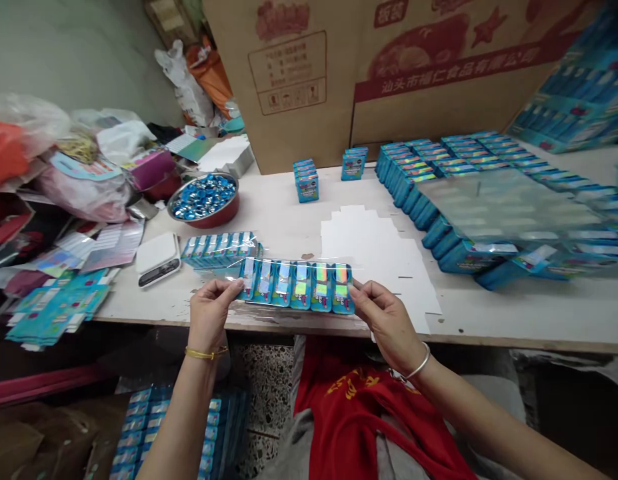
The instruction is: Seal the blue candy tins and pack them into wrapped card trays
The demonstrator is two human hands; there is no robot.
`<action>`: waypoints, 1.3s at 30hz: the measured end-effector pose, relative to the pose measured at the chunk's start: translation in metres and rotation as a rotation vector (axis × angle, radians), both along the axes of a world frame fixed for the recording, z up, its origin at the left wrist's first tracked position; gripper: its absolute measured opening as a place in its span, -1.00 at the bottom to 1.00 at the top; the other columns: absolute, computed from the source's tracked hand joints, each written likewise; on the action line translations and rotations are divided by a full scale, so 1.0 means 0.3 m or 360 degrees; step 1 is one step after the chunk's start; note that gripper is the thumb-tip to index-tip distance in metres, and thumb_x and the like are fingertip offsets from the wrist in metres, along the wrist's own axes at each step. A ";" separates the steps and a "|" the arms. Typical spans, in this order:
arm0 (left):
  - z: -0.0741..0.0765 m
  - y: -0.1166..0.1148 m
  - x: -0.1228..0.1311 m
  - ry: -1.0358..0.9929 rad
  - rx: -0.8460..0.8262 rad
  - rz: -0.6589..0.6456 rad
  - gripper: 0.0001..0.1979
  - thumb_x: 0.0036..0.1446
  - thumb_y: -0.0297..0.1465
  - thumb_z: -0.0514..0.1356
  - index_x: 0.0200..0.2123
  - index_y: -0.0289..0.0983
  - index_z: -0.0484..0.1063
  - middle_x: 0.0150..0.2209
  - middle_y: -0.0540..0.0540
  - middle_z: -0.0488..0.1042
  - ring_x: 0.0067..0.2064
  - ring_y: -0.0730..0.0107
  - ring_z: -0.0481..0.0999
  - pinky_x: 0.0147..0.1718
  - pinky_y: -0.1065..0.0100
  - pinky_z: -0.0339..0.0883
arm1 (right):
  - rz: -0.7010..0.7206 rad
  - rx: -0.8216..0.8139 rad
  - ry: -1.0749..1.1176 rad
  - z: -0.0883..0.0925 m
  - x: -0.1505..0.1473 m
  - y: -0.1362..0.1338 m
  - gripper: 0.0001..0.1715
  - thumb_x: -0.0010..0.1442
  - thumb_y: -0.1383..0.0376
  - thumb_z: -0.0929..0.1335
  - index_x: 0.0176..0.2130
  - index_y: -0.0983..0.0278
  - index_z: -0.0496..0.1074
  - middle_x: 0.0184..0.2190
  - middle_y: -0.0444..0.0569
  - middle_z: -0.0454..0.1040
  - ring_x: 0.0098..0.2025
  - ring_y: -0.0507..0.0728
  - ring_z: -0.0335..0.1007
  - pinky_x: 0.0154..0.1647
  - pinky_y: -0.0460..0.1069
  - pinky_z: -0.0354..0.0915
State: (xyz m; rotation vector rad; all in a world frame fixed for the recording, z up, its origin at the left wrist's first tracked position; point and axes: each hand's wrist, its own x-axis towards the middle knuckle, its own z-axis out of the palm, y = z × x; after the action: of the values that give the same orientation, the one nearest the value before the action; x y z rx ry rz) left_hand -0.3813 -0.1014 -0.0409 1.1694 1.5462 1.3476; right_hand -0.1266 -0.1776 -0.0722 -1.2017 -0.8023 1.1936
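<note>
My left hand (209,313) and my right hand (387,321) hold a row of small blue boxes (291,287) between them, above the table's front edge. Several boxes stand side by side in it, with shiny, rainbow-tinted panels, and clear plastic film seems to surround them. My left thumb and fingers pinch the left end; those of my right hand grip the right end. Just behind lies a similar film-wrapped row of blue boxes (221,247). A flat white card sheet (361,237) with stepped edges lies behind the right part of the held row.
A red bowl (209,217) of blue-and-silver wrapped pieces and a white scale (159,257) stand at left. Large cartons (299,137) rise at the back. Rows of blue boxes (409,177) fill the right, partly under clear film (509,203). Bags (89,190) crowd the left.
</note>
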 end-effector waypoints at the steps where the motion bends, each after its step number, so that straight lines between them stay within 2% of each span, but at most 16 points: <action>1: 0.014 0.005 -0.013 0.0001 0.0015 0.0008 -0.70 -0.32 -0.28 0.44 -0.64 -0.30 0.40 -0.55 0.01 0.46 -0.45 0.47 0.40 -0.36 0.40 0.30 | 0.0010 0.0013 0.0019 0.012 -0.013 0.015 -0.48 0.00 -0.06 0.42 -0.56 0.21 0.15 -0.49 -0.12 0.35 -0.31 0.10 0.36 -0.34 -0.05 0.21; 6: 0.118 0.085 -0.139 0.0052 0.0103 0.0123 -0.65 -0.35 -0.25 0.44 -0.66 -0.31 0.35 -0.61 0.03 0.39 -0.51 0.52 0.36 -0.44 0.42 0.27 | 0.0139 0.0121 0.0035 0.081 -0.117 0.152 -0.49 -0.02 -0.05 0.44 -0.58 0.21 0.16 -0.54 -0.15 0.29 -0.31 0.10 0.34 -0.33 -0.04 0.22; 11: 0.267 0.276 -0.334 0.0094 0.0154 0.0265 -0.65 -0.41 -0.31 0.44 -0.68 -0.30 0.30 -0.62 0.05 0.38 -0.56 0.56 0.34 -0.53 0.45 0.25 | 0.0302 0.0285 0.0186 0.165 -0.298 0.402 -0.44 -0.10 -0.09 0.45 -0.58 0.21 0.14 -0.57 -0.19 0.24 -0.37 0.05 0.29 -0.32 -0.02 0.26; 14: 0.307 0.399 -0.431 0.0089 0.0121 0.0304 -0.70 -0.41 -0.39 0.42 -0.65 -0.32 0.32 -0.57 0.02 0.43 -0.55 0.56 0.38 -0.49 0.43 0.32 | 0.0278 0.0271 0.0291 0.181 -0.411 0.544 -0.40 -0.21 -0.09 0.49 -0.59 0.21 0.14 -0.58 -0.22 0.24 -0.44 0.01 0.24 -0.36 -0.04 0.26; 16: 0.298 0.462 -0.477 0.0087 0.0069 0.0310 -0.73 -0.40 -0.42 0.40 -0.64 -0.33 0.34 -0.56 0.00 0.45 -0.54 0.55 0.39 -0.48 0.41 0.35 | 0.0244 0.0212 0.0322 0.168 -0.472 0.610 -0.39 -0.25 -0.09 0.50 -0.59 0.21 0.13 -0.60 -0.24 0.22 -0.47 0.00 0.21 -0.39 -0.05 0.26; 18: 0.266 0.503 -0.509 0.0071 -0.0020 0.0322 -0.73 -0.41 -0.44 0.40 -0.65 -0.34 0.33 -0.58 0.00 0.44 -0.54 0.52 0.41 -0.47 0.38 0.38 | 0.0233 0.0142 0.0315 0.141 -0.515 0.650 -0.40 -0.26 -0.10 0.49 -0.60 0.20 0.13 -0.62 -0.24 0.21 -0.49 0.01 0.20 -0.42 -0.04 0.26; 22: 0.185 0.541 -0.539 0.0053 -0.0184 0.0326 -0.70 -0.46 -0.47 0.41 -0.65 -0.33 0.32 -0.59 0.00 0.42 -0.48 0.43 0.46 -0.46 0.35 0.41 | 0.0223 0.0032 0.0266 0.082 -0.550 0.681 -0.41 -0.25 -0.11 0.48 -0.59 0.19 0.15 -0.63 -0.23 0.24 -0.52 0.02 0.20 -0.48 -0.03 0.25; 25: 0.150 0.555 -0.545 0.0054 -0.0176 0.0280 -0.73 -0.40 -0.47 0.39 -0.63 -0.32 0.33 -0.57 -0.03 0.42 -0.40 0.34 0.50 -0.41 0.32 0.44 | 0.0213 0.0027 0.0222 0.056 -0.545 0.696 -0.41 -0.25 -0.10 0.49 -0.59 0.19 0.15 -0.64 -0.24 0.25 -0.54 0.01 0.19 -0.49 -0.04 0.24; 29: 0.149 0.569 -0.552 0.0114 -0.0172 0.0234 -0.76 -0.34 -0.46 0.36 -0.58 -0.32 0.34 -0.55 -0.02 0.42 -0.37 0.30 0.52 -0.38 0.30 0.47 | 0.0255 0.0029 0.0152 0.042 -0.529 0.717 -0.41 -0.25 -0.10 0.49 -0.59 0.20 0.15 -0.64 -0.24 0.27 -0.54 0.00 0.21 -0.51 -0.06 0.23; 34: 0.165 0.574 -0.553 0.0287 -0.0255 0.0296 -0.70 -0.43 -0.46 0.39 -0.63 -0.32 0.29 -0.61 0.05 0.37 -0.48 0.41 0.45 -0.44 0.35 0.44 | 0.0278 -0.0002 0.0084 0.034 -0.537 0.732 -0.39 -0.27 -0.13 0.47 -0.60 0.20 0.14 -0.66 -0.25 0.25 -0.55 0.00 0.19 -0.53 -0.07 0.18; 37: 0.169 0.578 -0.556 0.0354 -0.0275 0.0328 -0.70 -0.36 -0.42 0.38 -0.62 -0.32 0.27 -0.62 0.06 0.35 -0.51 0.47 0.41 -0.45 0.37 0.41 | 0.0250 -0.0030 0.0004 0.053 -0.557 0.741 -0.38 -0.23 -0.15 0.44 -0.61 0.20 0.10 -0.67 -0.26 0.20 -0.55 -0.01 0.16 -0.53 -0.08 0.14; 39: 0.179 0.582 -0.557 0.0412 -0.0318 0.0298 -0.72 -0.27 -0.38 0.36 -0.59 -0.32 0.27 -0.58 0.04 0.37 -0.47 0.45 0.42 -0.38 0.32 0.42 | 0.0295 -0.0051 -0.0043 0.079 -0.549 0.742 -0.38 -0.21 -0.17 0.42 -0.59 0.20 0.10 -0.64 -0.26 0.20 -0.54 -0.01 0.16 -0.51 -0.08 0.15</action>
State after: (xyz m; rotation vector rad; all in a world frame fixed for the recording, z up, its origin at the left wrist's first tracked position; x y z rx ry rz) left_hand -0.5485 0.0731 0.0128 1.1296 1.9690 1.1589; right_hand -0.2911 0.0451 -0.0485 -1.1917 -0.9339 1.3473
